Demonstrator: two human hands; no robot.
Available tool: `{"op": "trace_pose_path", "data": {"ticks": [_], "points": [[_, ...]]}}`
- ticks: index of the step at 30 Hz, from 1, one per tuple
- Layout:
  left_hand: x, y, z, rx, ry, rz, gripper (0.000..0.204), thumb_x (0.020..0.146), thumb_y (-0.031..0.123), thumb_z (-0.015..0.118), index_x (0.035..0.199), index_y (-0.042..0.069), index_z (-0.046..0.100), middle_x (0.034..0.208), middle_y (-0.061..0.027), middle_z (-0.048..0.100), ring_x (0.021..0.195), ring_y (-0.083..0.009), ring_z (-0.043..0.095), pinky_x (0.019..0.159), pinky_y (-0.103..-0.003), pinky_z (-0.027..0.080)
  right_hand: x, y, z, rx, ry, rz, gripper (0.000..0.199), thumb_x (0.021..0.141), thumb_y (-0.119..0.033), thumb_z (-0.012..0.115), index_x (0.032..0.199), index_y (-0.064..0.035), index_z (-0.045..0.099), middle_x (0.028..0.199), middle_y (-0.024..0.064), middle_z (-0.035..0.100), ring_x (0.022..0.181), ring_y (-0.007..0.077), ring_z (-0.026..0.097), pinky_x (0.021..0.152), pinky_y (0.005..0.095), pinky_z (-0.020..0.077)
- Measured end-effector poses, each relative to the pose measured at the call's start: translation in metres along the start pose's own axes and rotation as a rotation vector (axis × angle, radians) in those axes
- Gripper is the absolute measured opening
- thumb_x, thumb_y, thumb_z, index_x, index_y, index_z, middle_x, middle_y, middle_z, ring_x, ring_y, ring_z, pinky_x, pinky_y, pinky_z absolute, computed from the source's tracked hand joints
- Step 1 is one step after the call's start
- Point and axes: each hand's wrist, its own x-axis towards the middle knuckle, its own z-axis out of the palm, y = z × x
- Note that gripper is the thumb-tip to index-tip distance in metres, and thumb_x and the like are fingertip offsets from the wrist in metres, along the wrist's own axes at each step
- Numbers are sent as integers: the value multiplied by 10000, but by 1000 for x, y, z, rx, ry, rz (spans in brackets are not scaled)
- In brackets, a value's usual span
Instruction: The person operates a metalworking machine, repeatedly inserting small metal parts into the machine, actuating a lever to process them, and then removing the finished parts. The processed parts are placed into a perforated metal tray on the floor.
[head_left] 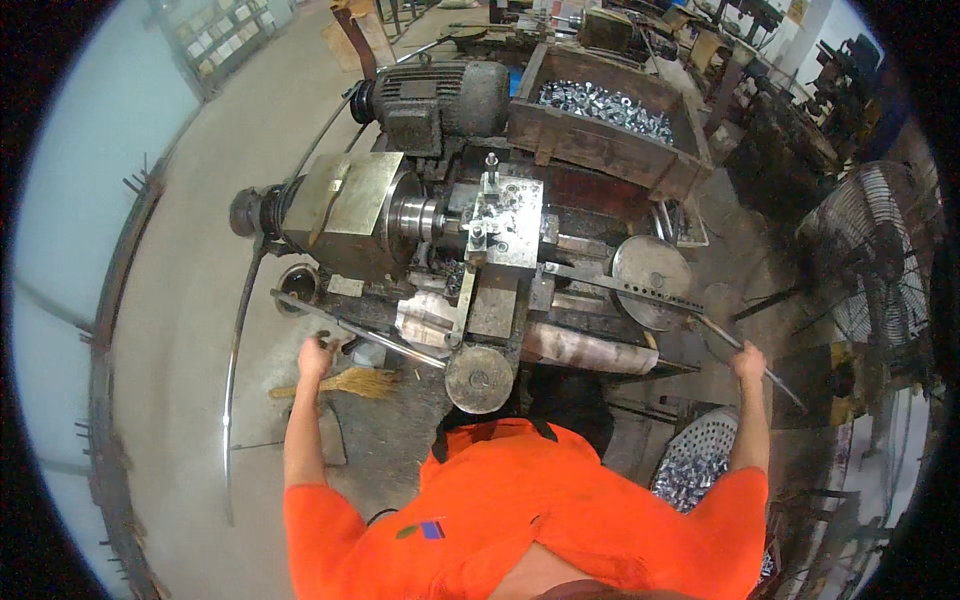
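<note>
My right hand (747,362) is wrapped round a long metal lever rod (718,330), which joins a flat drilled bar by a round metal handwheel disc (652,280) on the lathe. Out to the left, my left hand (316,356) has its fingers curled by a dark-rimmed pale container (366,352); what they hold, if anything, is too small to make out. Near that hand, a second lever rod (390,345) slants to a smaller round disc (479,380) in front of me. The spindle chuck (415,218) faces the tool block (508,222) at the lathe's middle.
Behind the lathe are a motor (445,95) and a wooden box (570,135) of small metal parts. A perforated basket (705,440) of similar parts sits low at my right. A straw brush (355,384) lies at left; a caged fan (870,260) stands far right.
</note>
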Motion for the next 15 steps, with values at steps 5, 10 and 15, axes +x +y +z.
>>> {"op": "trace_pose_path", "data": {"ticks": [5, 10, 15], "points": [[-11, 35, -49, -990, 214, -173, 453, 861, 346, 568, 1081, -49, 536, 734, -159, 631, 501, -210, 606, 452, -301, 493, -7, 30, 24, 41, 48, 81, 284, 607, -247, 652, 835, -84, 605, 890, 157, 636, 846, 360, 605, 746, 434, 486], [-11, 108, -32, -1084, 208, -144, 442, 841, 341, 595, 1060, -23, 474, 777, -139, 604, 530, -209, 601, 479, -323, 540, -101, 24, 61, 44, 98, 50, 301, 602, -281, 654, 806, -66, 604, 789, 168, 634, 712, 341, 613, 645, 435, 498], [-4, 119, -21, -1068, 308, -247, 140, 851, 162, 517, 782, 43, 489, 599, -35, 514, 495, -144, 496, 442, -298, 428, -197, -46, 59, 483, 145, 35, 285, 591, -281, 588, 720, -28, 565, 609, 190, 548, 575, 357, 551, 542, 439, 433]]}}
